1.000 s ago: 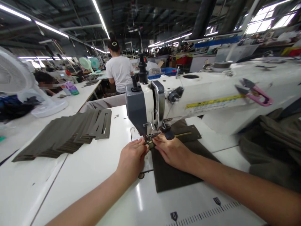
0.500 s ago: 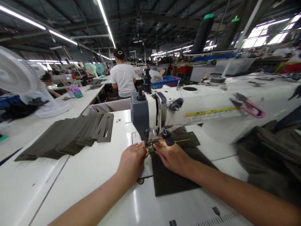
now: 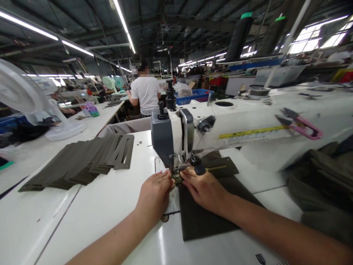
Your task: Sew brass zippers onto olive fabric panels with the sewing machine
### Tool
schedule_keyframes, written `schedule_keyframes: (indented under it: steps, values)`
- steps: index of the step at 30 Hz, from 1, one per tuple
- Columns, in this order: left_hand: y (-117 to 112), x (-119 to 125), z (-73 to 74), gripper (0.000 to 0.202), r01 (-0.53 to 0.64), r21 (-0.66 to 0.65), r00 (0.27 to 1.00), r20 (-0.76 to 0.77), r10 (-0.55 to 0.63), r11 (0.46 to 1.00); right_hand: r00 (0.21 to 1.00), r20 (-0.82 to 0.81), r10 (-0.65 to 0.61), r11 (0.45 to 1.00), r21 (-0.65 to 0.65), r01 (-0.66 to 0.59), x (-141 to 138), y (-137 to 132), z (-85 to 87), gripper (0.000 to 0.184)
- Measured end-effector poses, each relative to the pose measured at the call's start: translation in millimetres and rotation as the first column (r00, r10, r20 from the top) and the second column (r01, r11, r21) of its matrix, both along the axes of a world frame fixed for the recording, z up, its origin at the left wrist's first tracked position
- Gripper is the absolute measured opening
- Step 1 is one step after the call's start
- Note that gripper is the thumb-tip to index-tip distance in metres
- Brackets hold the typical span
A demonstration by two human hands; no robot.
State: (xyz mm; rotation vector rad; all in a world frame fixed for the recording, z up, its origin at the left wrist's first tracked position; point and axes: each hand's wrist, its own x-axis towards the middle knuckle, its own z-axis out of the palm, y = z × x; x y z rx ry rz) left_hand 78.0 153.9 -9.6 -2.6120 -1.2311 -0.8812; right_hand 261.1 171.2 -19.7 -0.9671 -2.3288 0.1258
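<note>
A white and grey sewing machine (image 3: 176,136) stands in the middle of the table. A dark olive fabric piece (image 3: 204,217) lies under its presser foot (image 3: 176,170). My left hand (image 3: 154,193) rests on the machine bed left of the foot, fingers curled together and fingertips pinching the fabric's near corner. My right hand (image 3: 202,187) lies on the fabric just right of the foot, fingers pressed down on it. A brass zipper (image 3: 216,168) shows on the fabric behind my right hand.
A fanned stack of olive cut pieces (image 3: 79,162) lies on the table at left. Pink thread snips (image 3: 302,123) rest on the machine arm. Olive cloth (image 3: 322,180) is heaped at right. A white fan (image 3: 30,99) and a person in a white shirt (image 3: 145,94) are beyond.
Both hands stay at the presser foot on the fabric. The view has shifted slightly; nothing else visibly moved.
</note>
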Motion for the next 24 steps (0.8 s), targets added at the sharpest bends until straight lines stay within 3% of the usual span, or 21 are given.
schedule_keyframes:
  steps: [6,9,11,13,15,18,20,23,24]
  values:
    - [1.5,-3.2,1.3,0.020,-0.041,-0.054,0.999,0.019,0.042,0.998,0.997,-0.003,-0.082,0.996,0.034,0.082,-2.0,2.3,-0.1,0.017]
    - [-5.5,-4.7,2.9,0.025,-0.167,-0.105,0.984,-0.075,0.160,0.980,0.963,0.116,-0.243,0.970,0.045,0.240,2.0,-4.4,1.8,0.048]
    - [-15.6,-3.1,4.5,0.045,-0.255,-0.132,0.955,-0.190,0.228,0.958,0.927,0.184,-0.325,0.945,0.040,0.324,8.2,-14.7,-0.4,0.070]
    - [-29.4,0.7,6.5,0.062,-0.260,-0.177,0.939,-0.276,0.205,0.949,0.904,0.226,-0.364,0.931,0.049,0.363,16.0,-30.0,-5.9,0.078]
    - [-45.3,5.9,8.9,0.065,-0.200,-0.246,0.948,-0.292,0.124,0.948,0.887,0.237,-0.397,0.918,0.086,0.387,22.8,-49.4,-12.9,0.080]
    - [-71.7,14.7,11.0,0.055,-0.136,-0.350,0.986,-0.138,0.093,0.927,0.886,0.211,-0.413,0.906,0.196,0.375,24.4,-81.3,-22.5,0.077]
    - [-90.9,20.9,10.1,0.041,-0.136,-0.468,0.977,0.084,0.197,0.873,0.914,0.187,-0.360,0.907,0.300,0.296,18.4,-101.1,-28.4,0.076]
    - [-111.7,20.5,6.6,0.016,-0.035,-0.697,0.793,0.417,0.444,0.716,0.973,0.127,-0.191,0.892,0.436,0.118,2.7,-120.1,-41.1,0.081]
    - [-114.2,12.3,6.9,0.014,0.024,-0.713,0.718,0.500,0.484,0.700,0.986,0.093,-0.138,0.886,0.456,0.081,-3.6,-121.5,-47.2,0.081]
